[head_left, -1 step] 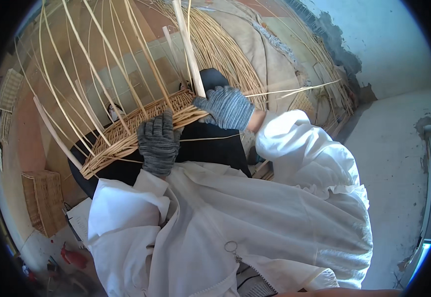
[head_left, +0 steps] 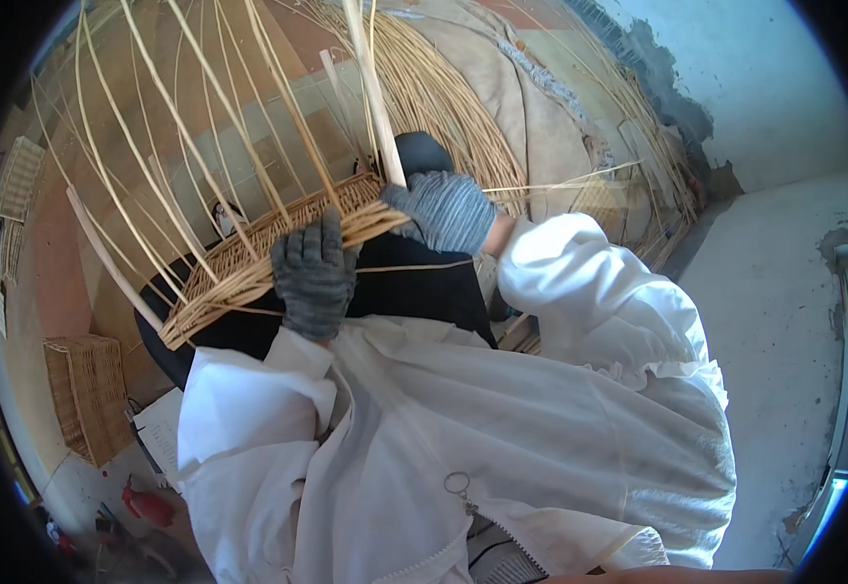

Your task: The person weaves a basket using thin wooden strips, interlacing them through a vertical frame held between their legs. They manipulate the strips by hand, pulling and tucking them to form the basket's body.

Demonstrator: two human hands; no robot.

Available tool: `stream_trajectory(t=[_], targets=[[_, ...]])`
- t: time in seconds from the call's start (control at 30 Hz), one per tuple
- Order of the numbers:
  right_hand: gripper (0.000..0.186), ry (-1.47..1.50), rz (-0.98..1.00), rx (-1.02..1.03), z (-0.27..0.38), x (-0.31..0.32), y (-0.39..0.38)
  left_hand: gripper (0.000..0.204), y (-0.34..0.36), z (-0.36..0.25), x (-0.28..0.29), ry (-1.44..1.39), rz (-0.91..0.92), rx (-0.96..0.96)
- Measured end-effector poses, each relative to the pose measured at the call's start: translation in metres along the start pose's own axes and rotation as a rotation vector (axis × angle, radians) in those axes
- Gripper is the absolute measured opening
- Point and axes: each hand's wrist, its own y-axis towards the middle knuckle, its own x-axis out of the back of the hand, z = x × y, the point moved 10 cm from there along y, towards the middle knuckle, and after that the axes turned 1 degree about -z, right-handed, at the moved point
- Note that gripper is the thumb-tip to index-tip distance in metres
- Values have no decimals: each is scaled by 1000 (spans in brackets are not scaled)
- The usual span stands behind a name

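A partly woven willow basket [head_left: 229,261], with tall upright rods [head_left: 196,131] rising from it, lies across a black surface [head_left: 409,297] at my lap. My left hand [head_left: 312,273], in a dark grey glove, has its fingers curled over the woven edge near the middle. My right hand [head_left: 443,212], in a lighter grey glove, is closed on the weave at the right end, beside a thick pale stake [head_left: 373,97]. Its fingertips are partly hidden. A thin loose strand [head_left: 414,266] runs out to the right below the weave.
A bundle of long rods [head_left: 453,97] lies beyond the basket, near cloth [head_left: 541,117]. Finished baskets [head_left: 83,394] sit at the left, with a notepad [head_left: 156,438] and a red object [head_left: 144,501]. A pale wall [head_left: 755,321] and window frame [head_left: 842,370] are at right.
Both hands and the woven edge have shifted very slightly upward. The right hand's fingers still rest at the stake.
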Motion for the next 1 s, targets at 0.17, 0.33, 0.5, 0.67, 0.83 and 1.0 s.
stream_trajectory(t=[0.17, 0.33, 0.5, 0.67, 0.83, 1.0], targets=[[30, 69, -146, -11, -10, 4, -2, 52, 14, 0, -6, -25, 11, -24], [34, 46, -99, 15, -7, 5, -3, 44, 16, -18, 54, -250, 49, 134], [47, 75, -101, 108, 2, 4, -8, 33, -65, 0, 226, -675, -365, -76], [45, 8, 3, -47, -4, 0, -22, 33, -117, 223, 103, -1181, -204, 914], [35, -52, -71, -99, -1, 10, -13, 25, -125, 283, 11, -1330, -222, 1027], [37, 11, 12, -136, -8, 71, 27, 25, -79, 314, 15, -1495, -393, 1150]])
